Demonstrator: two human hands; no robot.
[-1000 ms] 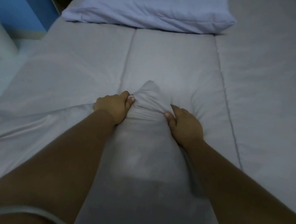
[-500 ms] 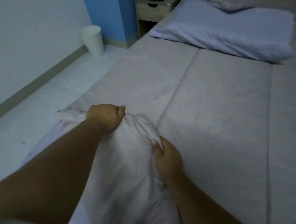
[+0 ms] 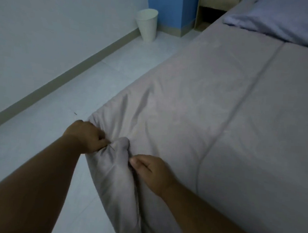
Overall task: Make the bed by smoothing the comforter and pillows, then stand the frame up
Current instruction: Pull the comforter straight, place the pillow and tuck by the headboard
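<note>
Your left fingers (image 3: 103, 141) are curled tight round a bunched fold of the grey comforter (image 3: 195, 101). Your right fingers (image 3: 140, 163) are curled into the same bunch from the other side, one nail showing where a fingertip presses the cloth. So your left hand (image 3: 86, 136) and your right hand (image 3: 153, 172) both grip it, close together, with a rounded peak of fabric standing up between them.

The bunch you hold is at the comforter's near left corner, right at the edge of the bed. Below your hands the cloth hangs in long folds toward the tiled floor (image 3: 68, 111). Creases fan out from your left hand across the near part of the cover. Beyond them it lies flat over the bed, and a stitched seam runs its length toward the head.

A pale lavender pillow (image 3: 285, 21) lies at the head of the bed, at the top right, partly cut off by the picture's edge. A white wastebasket (image 3: 147, 24) stands on the floor against the pale wall (image 3: 46, 28), beside a blue section of wall. A wooden nightstand (image 3: 210, 4) stands just beside the head of the bed.
</note>
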